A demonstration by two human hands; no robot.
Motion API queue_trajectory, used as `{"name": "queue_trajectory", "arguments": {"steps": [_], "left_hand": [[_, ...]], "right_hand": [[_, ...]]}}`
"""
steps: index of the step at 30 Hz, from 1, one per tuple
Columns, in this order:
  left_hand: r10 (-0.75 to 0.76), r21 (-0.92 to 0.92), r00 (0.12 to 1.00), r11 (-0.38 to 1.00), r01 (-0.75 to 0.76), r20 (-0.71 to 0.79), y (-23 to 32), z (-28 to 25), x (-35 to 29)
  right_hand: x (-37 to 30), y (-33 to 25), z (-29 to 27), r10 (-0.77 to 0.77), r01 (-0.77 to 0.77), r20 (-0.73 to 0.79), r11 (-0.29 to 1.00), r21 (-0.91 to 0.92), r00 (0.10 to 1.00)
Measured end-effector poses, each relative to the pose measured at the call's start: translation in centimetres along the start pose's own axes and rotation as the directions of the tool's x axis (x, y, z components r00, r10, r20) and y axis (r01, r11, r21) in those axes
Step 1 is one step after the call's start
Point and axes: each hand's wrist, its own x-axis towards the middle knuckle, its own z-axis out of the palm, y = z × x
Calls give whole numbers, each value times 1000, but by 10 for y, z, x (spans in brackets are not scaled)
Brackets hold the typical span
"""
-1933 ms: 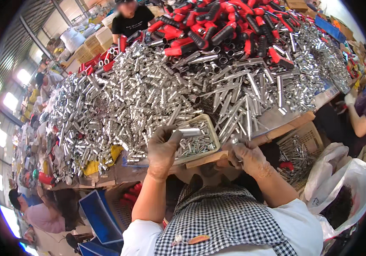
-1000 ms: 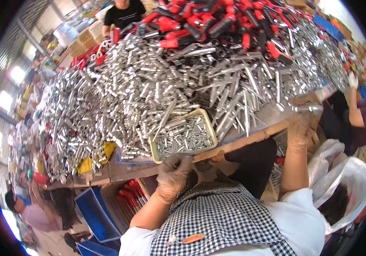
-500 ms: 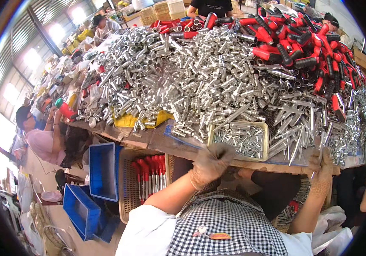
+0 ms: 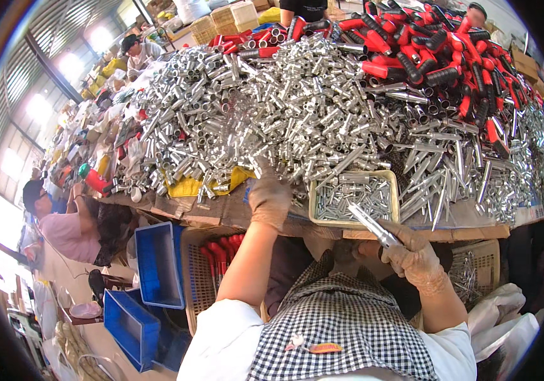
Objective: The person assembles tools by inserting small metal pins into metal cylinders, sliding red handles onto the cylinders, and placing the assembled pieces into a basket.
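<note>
My right hand, in a worn glove, is closed round a shiny metal tube that points up and left toward the front of a cream tray of small silver pins. At the front edge of the big heap of short silver metal sleeves is my left hand, gloved too. Its fingers reach up to the sleeves beside a yellow cloth; they are blurred, so any hold on a part is unclear.
Red-and-black handles pile up at the back right, with long pointed metal rods before them. Left of my legs stand a beige basket of red-handled tools and blue bins. A co-worker sits at the left.
My left hand has moved left and away from me, from the tray to the heap. My right hand has come left and nearer, tilting the tube toward the tray.
</note>
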Motion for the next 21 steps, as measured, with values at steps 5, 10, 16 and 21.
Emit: {"name": "queue_trajectory", "arguments": {"steps": [5,10,16,21], "left_hand": [[76,-504,861,784,-363,-503,-40,7,14],[478,-193,481,532,-825,-735,-21,16,26],[818,-556,542,363,-748,-195,31,30,-17],[781,-418,620,588,-692,72,45,32,-16]], "right_hand": [[-5,-11,-2,117,-119,-87,993,-19,989],[-3,-3,-3,180,-185,-197,983,-6,964],[3,5,4,195,-169,-214,976,136,957],[-5,9,-5,225,-186,-301,971,151,927]]}}
